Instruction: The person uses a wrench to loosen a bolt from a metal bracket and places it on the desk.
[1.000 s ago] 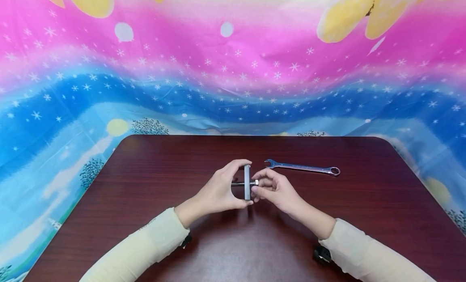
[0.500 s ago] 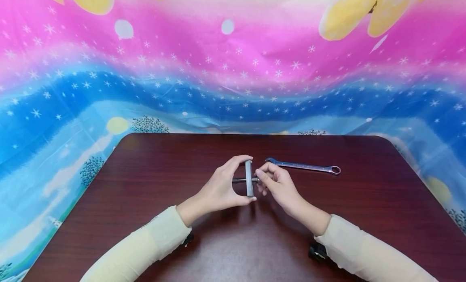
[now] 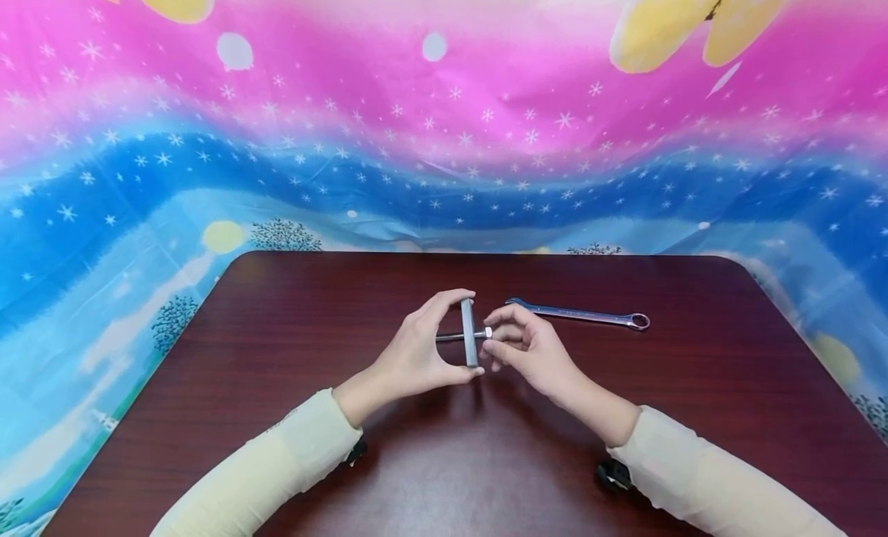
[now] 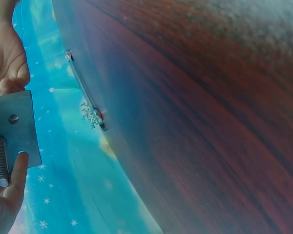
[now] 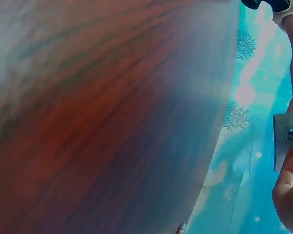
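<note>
The bolt (image 3: 451,337) is held above the middle of the worktop (image 3: 312,313), its long axis running left to right, roughly parallel to the far edge. It passes through the metal plate (image 3: 468,354), which stands crosswise to it. The left hand (image 3: 416,352) is spread wide and grips the plate by its opposite edges, fingers on the far one, thumb on the near one. The hex head (image 3: 488,333) faces right; the right hand (image 3: 537,348) is nearer to it, with fingers curled round it. How firmly they press cannot be told. The threaded end (image 4: 0,156) points toward the left palm; a free hole (image 4: 13,119) shows beside it. The wrench (image 3: 590,316) lies just beyond the right hand, toward the far right corner, its open end nearest the fingers and its ring end toward the right edge. No object stands between the right hand and the hex head; on the opposite side, the left palm faces the threaded end. A printed cloth (image 3: 444,152) hangs behind the far edge.
</note>
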Action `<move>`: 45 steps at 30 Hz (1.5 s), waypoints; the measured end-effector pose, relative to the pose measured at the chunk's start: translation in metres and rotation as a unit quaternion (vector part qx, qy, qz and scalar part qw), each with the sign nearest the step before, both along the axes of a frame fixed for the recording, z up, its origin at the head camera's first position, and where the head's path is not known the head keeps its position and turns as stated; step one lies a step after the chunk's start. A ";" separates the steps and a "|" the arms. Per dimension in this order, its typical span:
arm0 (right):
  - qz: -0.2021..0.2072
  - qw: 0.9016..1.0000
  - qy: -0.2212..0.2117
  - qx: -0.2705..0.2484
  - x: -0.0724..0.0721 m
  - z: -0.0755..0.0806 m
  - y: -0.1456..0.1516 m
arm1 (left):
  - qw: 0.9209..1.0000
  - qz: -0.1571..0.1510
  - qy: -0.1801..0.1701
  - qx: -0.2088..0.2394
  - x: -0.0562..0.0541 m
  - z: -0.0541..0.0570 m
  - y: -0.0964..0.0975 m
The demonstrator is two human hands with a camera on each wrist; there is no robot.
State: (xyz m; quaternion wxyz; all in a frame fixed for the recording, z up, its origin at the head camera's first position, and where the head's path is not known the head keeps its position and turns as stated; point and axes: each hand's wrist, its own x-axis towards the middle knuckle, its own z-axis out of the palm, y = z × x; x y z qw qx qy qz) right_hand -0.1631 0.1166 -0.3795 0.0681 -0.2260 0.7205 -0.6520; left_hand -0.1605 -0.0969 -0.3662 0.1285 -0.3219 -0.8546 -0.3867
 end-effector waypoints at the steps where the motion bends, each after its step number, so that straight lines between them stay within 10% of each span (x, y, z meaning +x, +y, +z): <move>1: 0.005 1.000 -0.003 0.000 0.000 0.000 0.001 | 1.000 -0.001 0.001 0.000 0.000 0.000 0.000; 45: 0.052 0.994 0.032 0.086 -0.014 0.006 0.009 | 1.000 -0.021 -0.005 -0.009 0.002 -0.002 -0.003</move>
